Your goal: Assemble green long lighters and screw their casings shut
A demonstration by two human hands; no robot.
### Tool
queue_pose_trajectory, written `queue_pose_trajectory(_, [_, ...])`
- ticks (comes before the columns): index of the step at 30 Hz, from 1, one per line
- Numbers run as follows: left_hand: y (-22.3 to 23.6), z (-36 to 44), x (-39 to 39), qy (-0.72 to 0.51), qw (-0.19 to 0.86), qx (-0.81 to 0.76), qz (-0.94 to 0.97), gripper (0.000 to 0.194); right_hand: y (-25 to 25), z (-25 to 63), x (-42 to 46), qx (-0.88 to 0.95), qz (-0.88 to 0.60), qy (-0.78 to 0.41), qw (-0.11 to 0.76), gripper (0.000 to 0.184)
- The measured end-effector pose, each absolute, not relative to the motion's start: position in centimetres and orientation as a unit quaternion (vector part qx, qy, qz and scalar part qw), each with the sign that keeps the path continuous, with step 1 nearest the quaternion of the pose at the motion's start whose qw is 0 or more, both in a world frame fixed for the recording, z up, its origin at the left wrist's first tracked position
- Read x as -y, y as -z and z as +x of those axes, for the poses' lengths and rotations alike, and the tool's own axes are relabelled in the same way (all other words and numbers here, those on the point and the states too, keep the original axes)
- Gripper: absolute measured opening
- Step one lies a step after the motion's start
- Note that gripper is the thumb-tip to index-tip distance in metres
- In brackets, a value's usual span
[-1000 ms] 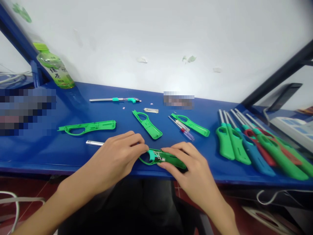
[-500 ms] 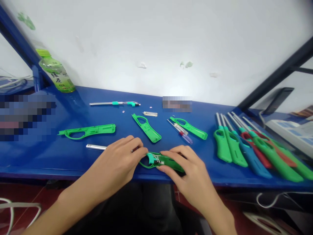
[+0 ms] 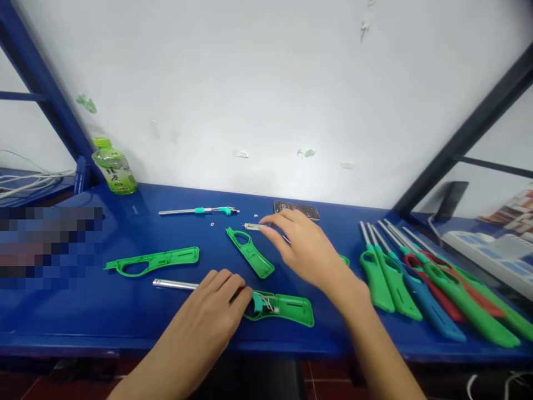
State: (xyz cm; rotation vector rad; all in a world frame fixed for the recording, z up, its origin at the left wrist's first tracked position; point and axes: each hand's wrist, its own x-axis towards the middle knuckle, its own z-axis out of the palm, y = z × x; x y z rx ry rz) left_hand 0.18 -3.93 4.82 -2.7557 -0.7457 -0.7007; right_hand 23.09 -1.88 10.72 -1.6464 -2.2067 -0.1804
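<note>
Head view: blue workbench (image 3: 62,316) runs across the lower frame. Right side of frame holds a row of finished long-neck lighters (image 3: 420,278), green, blue and red, lying side by side, so several look already assembled. Green tea bottle (image 3: 114,173) upright at upper left; phone (image 3: 296,209) flat near the wall at centre.

Bottom centre: open lighter half-shell (image 3: 283,308) with its innards showing and metal tube (image 3: 175,285) sticking out left, not yet closed up. Left hand (image 3: 208,322) rests on it, fingers curled down and pressing where the tube meets the shell.

Right hand (image 3: 303,250) is off the shell, fingers loosely spread, nothing gripped, fingertips at a small metal part (image 3: 253,226) mid-frame.

Spare green shells (image 3: 154,261) and (image 3: 250,253) lie loose; a bare tube-and-trigger assembly (image 3: 200,210) sits behind. My read: partway, one unit open, covers unfitted.
</note>
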Motion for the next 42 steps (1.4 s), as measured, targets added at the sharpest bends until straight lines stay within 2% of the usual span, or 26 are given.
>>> queue_pose_trajectory(4, [-4.4,0.2,4.0,0.241,0.116,0.255,-0.929,0.043,-10.4,22.6,-4.7,0.798,-0.589,0.066,0.112,0.024])
queue_pose_trajectory(9, [-4.5,0.4,4.0,0.219,0.085,0.264,-0.936,0.034,-8.2,22.1,-8.3,0.811,-0.579,0.052,0.066,0.033])
queue_pose_trajectory(13, [-6.6,0.1,2.6,0.201,0.041,0.322,-0.924,0.027,-8.1,22.9,-8.2,0.809,-0.575,0.058,0.106,0.033])
queue_pose_trajectory(16, [-8.9,-0.9,-0.6,0.109,0.041,0.462,-0.879,0.03,-8.8,24.1,-7.8,0.788,-0.593,0.056,0.154,0.033])
queue_pose_trajectory(21, [-11.5,-2.6,-8.2,0.011,0.013,0.553,-0.833,0.028,-9.5,26.0,-7.7,0.748,-0.624,0.053,0.22,0.034])
queue_pose_trajectory(23, [-11.7,-2.6,-10.8,-0.013,-0.007,0.575,-0.818,0.033,-9.5,26.6,-7.8,0.737,-0.631,0.054,0.235,0.034])
queue_pose_trajectory(32, [-10.8,-1.4,-13.8,-0.026,-0.124,0.556,-0.821,0.038,-9.1,27.9,-7.8,0.724,-0.642,0.045,0.248,0.036])
queue_pose_trajectory(37, [-9.9,-1.3,-14.2,-0.007,-0.141,0.549,-0.824,0.038,-9.5,26.2,-7.4,0.745,-0.622,0.025,0.241,0.034])
queue_pose_trajectory(40, [-10.0,-1.5,-14.1,0.018,-0.138,0.539,-0.831,0.034,-10.4,24.3,-6.3,0.766,-0.594,0.014,0.246,0.029])
queue_pose_trajectory(42, [-10.3,-2.0,-13.4,0.049,-0.141,0.527,-0.837,0.026,-10.9,22.9,-4.7,0.781,-0.567,0.006,0.261,0.018])
